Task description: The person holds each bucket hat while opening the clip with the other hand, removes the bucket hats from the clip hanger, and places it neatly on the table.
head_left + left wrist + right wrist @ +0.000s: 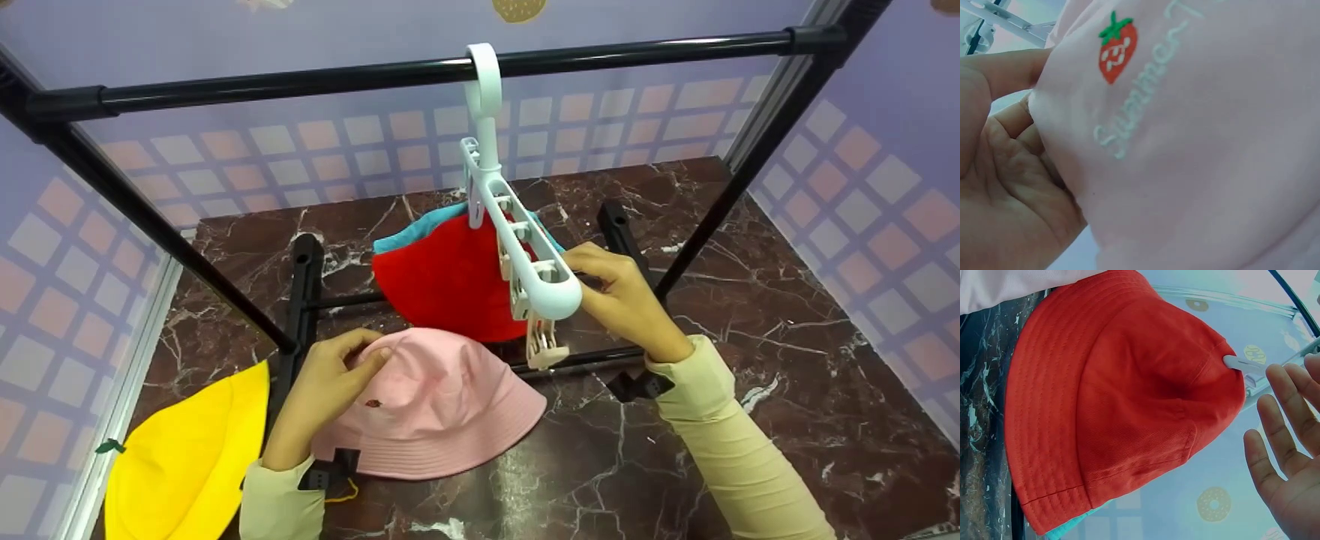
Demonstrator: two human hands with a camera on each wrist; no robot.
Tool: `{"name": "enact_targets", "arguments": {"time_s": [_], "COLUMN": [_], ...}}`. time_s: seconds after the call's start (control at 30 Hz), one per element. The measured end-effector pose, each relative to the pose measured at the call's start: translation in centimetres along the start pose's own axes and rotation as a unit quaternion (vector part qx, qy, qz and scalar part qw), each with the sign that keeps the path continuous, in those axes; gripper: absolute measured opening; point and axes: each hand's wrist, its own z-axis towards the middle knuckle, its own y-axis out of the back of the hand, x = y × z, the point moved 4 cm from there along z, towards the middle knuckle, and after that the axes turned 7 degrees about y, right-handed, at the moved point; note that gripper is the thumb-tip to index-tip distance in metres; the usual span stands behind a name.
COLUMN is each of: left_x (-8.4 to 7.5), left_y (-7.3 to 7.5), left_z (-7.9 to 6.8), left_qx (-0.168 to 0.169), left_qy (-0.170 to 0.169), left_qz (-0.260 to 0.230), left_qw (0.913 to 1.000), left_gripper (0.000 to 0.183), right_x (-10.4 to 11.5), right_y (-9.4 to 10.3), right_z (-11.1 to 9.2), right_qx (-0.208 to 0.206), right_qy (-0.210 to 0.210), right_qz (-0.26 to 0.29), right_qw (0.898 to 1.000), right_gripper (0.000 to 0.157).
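Note:
My left hand [322, 386] pinches the crown of a pink bucket hat [450, 412] between thumb and fingers, low in front of the rail. The left wrist view shows a strawberry print and pale lettering on this hat [1202, 140]. From a black rail hangs a pale clip hanger [517, 240]. A red bucket hat [442, 277] hangs from it, held at the crown by a clip [1241, 364], with a blue hat [427, 229] behind. Beside the hanger's near end is my right hand [622, 296]; its fingers [1280, 433] are extended and apart in the right wrist view.
A yellow hat [187, 457] lies at the left, beside the rack's foot. The black rack's rail [300, 86] crosses overhead, with slanting posts on both sides. Under the hats is a dark red marbled surface [750, 360]. An unused clip [544, 349] dangles at the hanger's near end.

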Motion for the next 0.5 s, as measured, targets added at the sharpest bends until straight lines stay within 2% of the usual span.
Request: {"name": "enact_targets", "arguments": {"time_s": [0.5], "left_x": [1.8], "left_y": [-1.1], "left_z": [0.1], "left_qx": [0.019], "left_qy": [0.028], "left_qz": [0.015], "left_qw": [0.9993], "left_gripper": [0.008], "right_x": [-0.4], "right_y": [0.0], "right_z": [-0.6], "right_qx": [0.003], "right_qy": [-0.004], "right_qz": [-0.005], "right_qw": [1.000], "right_gripper": [0.018]}}
